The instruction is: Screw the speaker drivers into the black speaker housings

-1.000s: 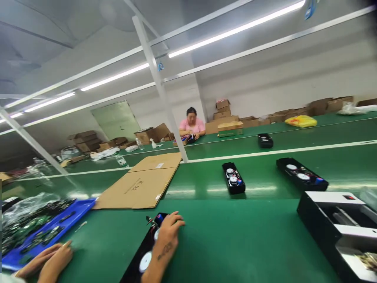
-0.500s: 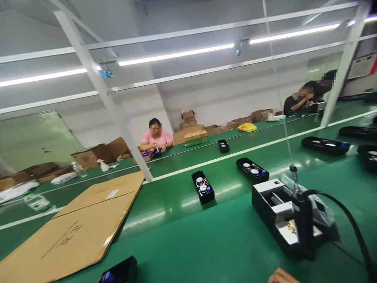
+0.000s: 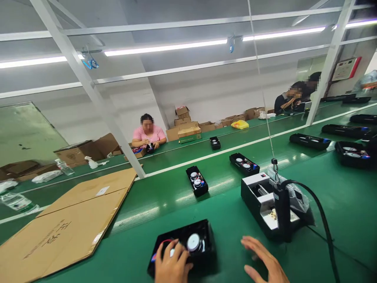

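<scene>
A black speaker housing (image 3: pixel 203 236) with round white drivers lies on the green table right in front of me. My left hand (image 3: pixel 172 265) rests on its near left end, fingers curled over the edge and gripping it. My right hand (image 3: pixel 263 261) hovers flat over the table just right of the housing, fingers spread and holding nothing. A hanging black power screwdriver (image 3: pixel 282 212) with a thick cable stands a little beyond my right hand, in front of a black and white box (image 3: pixel 259 194).
Several more black speaker housings (image 3: pixel 196 181) lie along the green belt. Flattened cardboard (image 3: pixel 70 220) covers the left side. A person in pink (image 3: pixel 147 133) sits across the line, other people at the far right. White frame posts (image 3: pixel 97 102) rise from the table.
The view swung right, then settled. The black housing now sits in front of me with my left hand on it, and my right hand has come into view, open over the table.
</scene>
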The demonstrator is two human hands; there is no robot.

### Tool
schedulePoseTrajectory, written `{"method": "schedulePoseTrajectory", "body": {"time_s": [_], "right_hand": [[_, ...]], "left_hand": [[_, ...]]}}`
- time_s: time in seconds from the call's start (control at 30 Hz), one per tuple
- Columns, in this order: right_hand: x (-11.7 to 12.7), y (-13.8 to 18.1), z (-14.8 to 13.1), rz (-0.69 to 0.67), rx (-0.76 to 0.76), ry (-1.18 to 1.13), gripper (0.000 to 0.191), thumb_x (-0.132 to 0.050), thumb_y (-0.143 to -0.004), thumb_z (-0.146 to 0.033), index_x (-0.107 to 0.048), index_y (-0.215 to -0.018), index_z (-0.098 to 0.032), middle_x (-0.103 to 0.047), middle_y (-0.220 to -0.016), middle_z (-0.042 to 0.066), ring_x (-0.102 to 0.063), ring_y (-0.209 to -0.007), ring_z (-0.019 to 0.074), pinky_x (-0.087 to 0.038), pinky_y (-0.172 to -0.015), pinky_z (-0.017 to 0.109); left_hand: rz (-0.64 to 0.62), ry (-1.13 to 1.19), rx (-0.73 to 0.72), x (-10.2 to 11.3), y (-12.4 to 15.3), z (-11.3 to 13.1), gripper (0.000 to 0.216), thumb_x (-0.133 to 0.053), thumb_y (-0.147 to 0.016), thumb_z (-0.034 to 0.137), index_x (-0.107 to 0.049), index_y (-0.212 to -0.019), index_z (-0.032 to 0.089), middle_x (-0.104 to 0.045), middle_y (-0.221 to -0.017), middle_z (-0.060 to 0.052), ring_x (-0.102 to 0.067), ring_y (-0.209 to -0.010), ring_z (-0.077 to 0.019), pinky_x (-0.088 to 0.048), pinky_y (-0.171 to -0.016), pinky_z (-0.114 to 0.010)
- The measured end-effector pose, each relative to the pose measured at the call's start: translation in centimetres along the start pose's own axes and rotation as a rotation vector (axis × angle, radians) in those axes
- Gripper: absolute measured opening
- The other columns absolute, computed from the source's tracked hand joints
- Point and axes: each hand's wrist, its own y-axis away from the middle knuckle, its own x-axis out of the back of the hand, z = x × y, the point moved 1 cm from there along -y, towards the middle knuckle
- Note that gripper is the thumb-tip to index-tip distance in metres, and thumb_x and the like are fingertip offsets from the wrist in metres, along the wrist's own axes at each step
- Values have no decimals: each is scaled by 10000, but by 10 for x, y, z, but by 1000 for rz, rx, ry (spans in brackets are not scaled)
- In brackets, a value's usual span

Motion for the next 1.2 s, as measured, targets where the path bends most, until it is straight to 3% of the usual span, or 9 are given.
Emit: {"method": "schedulePoseTrajectory", "body": {"time_s": [0.13, 0.27, 0.33, 0.53, 0.7, 0.87, 0.97, 1.1, 1.2], "right_hand": [[-7, -17, -23, -58, -18, -44, 855, -785, -844, -278, -454, -1630, -343, -374, -1770, 108, -473, -1569, 323, -491, -1241, 487], [-3, -32, -13, -34, -90, 25, 342, -690, -888, -165, -767, -1194, -295, -510, -1695, 97, -526, -1533, 326, -449, -1272, 535], [4, -35, -2, -21, -90, 39, 145, -669, -910, -160, -757, -967, -261, -559, -1658, 98, -547, -1518, 324, -467, -1264, 516], [21, -34, -5, -39, -65, 106, 134, -657, -912, -162, -722, -975, -262, -503, -1696, 88, -544, -1520, 329, -503, -1232, 536], [12, -43, -47, -128, 109, 156, 415, -743, -857, -181, -746, -1257, -290, -644, -1556, 103, -521, -1517, 354, -434, -1273, 612], [-15, -66, -78, -300, 97, 39, 608, -793, -823, -173, -708, -1409, -311, -750, -1433, 90, -664, -1350, 338, -490, -1207, 562], [-22, -83, -82, -347, 39, -33, 295, -713, -883, -173, -841, -1116, -299, -858, -1111, 43, -771, -1060, 281, -584, -1005, 451], [-18, -95, -76, -225, -17, -97, 204, -638, -928, -155, -821, -898, -241, -830, -942, 24, -761, -912, 222, -574, -857, 351], [-17, -92, -69, -81, 92, -85, 202, -584, -1005, -198, -770, -939, -236, -792, -969, 30, -741, -921, 203, -574, -857, 336]], "left_hand": [[-97, 108, 158, -30, -38, 87, 280, -802, -736, 116, -760, -952, 289, -803, -1041, -24, -694, -1152, -362, -443, -1108, -655], [-84, 166, 150, -52, -53, 136, 341, -810, -686, 70, -780, -962, 267, -779, -1006, -99, -673, -1101, -436, -449, -1038, -776], [-63, 242, 127, -52, -52, 142, 260, -785, -740, 82, -777, -912, 277, -783, -981, -83, -691, -1061, -405, -491, -1025, -747], [123, 575, 317, -19, -24, 100, 187, -580, -1004, 256, -757, -1060, 286, -720, -1177, -116, -724, -1110, -266, -640, -960, -451], [-32, 656, 370, -14, -14, 58, 446, -619, -974, 350, -646, -1416, 300, -704, -1411, -131, -672, -1352, -331, -604, -1120, -582], [-193, 909, 562, -20, -27, 60, 389, -667, -921, 498, -739, -1227, 269, -835, -1118, -83, -777, -1154, -312, -417, -1273, -674], [-298, 1027, 704, -16, -33, 61, 481, -654, -902, 627, -744, -1219, 277, -848, -1047, -67, -768, -1178, -320, -392, -1288, -656], [-260, 1068, 713, -12, -31, 53, 542, -512, -949, 729, -805, -1021, 279, -797, -1318, -77, -592, -1464, -353, -259, -1351, -651], [-222, 1106, 673, -13, -35, 49, 665, -404, -968, 776, -749, -755, 250, -842, -1124, -83, -668, -1376, -340, -186, -1378, -641]]}}
